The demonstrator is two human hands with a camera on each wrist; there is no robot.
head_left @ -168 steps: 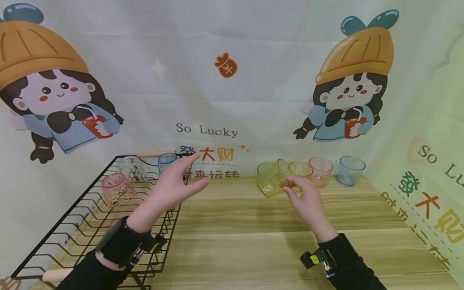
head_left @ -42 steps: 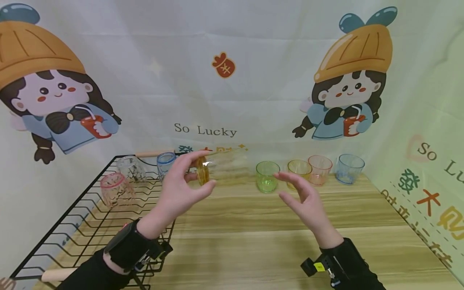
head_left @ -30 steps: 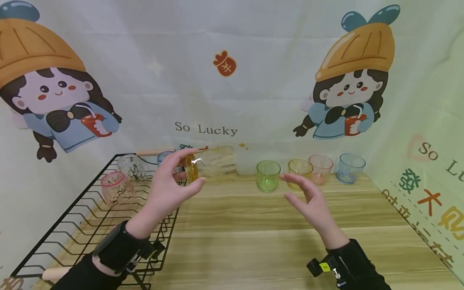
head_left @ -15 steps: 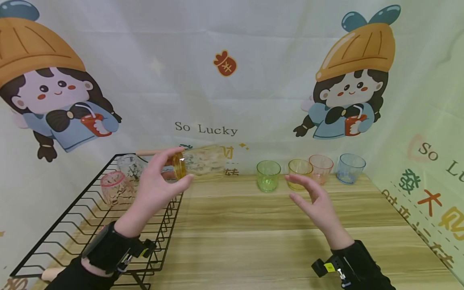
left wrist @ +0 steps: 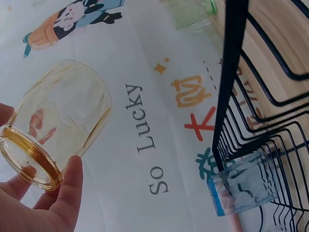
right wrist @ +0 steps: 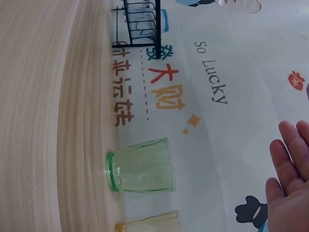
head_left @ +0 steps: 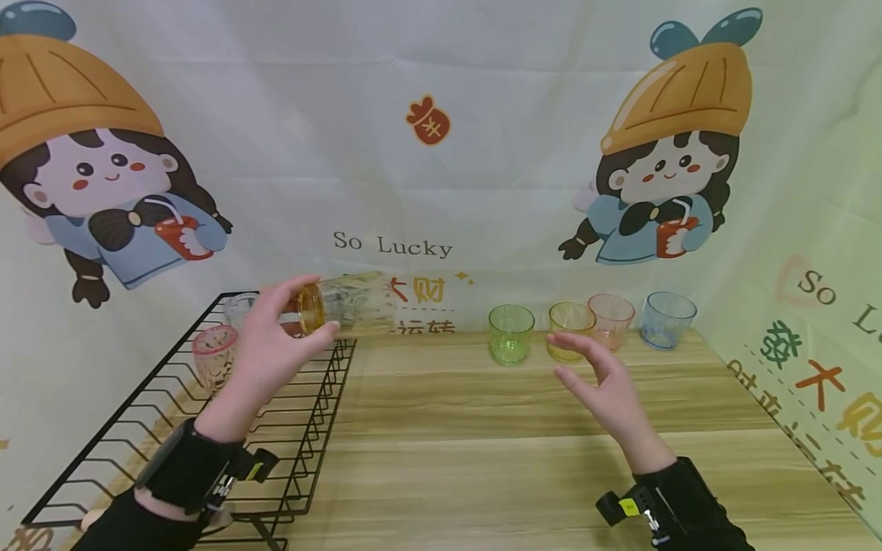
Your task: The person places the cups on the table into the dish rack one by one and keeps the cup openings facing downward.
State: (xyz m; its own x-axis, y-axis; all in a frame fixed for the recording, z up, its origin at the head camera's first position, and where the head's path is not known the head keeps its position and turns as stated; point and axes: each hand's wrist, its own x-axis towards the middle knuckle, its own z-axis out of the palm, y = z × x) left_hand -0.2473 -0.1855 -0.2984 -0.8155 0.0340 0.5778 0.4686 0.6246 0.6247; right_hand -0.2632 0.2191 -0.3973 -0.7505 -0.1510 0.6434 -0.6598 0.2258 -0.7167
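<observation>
- While the left hand point(head_left: 272, 344) pinches the yellow cup point(head_left: 354, 302) by its thick base, between thumb and curled fingers, the cup lies on its side in the air, mouth pointing right, away from the palm.
- Beyond the left hand, the cloth point(head_left: 510, 184) hangs as a backdrop; in the left wrist view the yellow cup shows against it, apart from the rack point(left wrist: 232, 53).
- Below the left hand spreads the rack, made of black wire and set on the desk point(head_left: 441, 474).
- Just left of the left hand, the left pink cup point(head_left: 213, 356) sits upside down in the rack, partly covered by the hand in the head view.
- Behind the left knuckles, the clear cup point(head_left: 239, 308) is in the rack too, mostly hidden.
- At the rack's far end, the left blue cup point(left wrist: 244, 186) shows only in the wrist views; the left hand blocks it from the head camera.
- Above the desk, the right hand point(head_left: 609, 390) is loosely spread, thumb apart from the fingers.
- To its left and farther off, the green cup point(head_left: 511, 337) stands upright on the desk.
- Beyond its fingertips, partly covered by them, stands the other yellow cup point(head_left: 570, 317).
- Farther back, past the right hand, stand the right pink cup point(head_left: 613, 321) and, to its right, the right blue cup point(head_left: 668, 321).
</observation>
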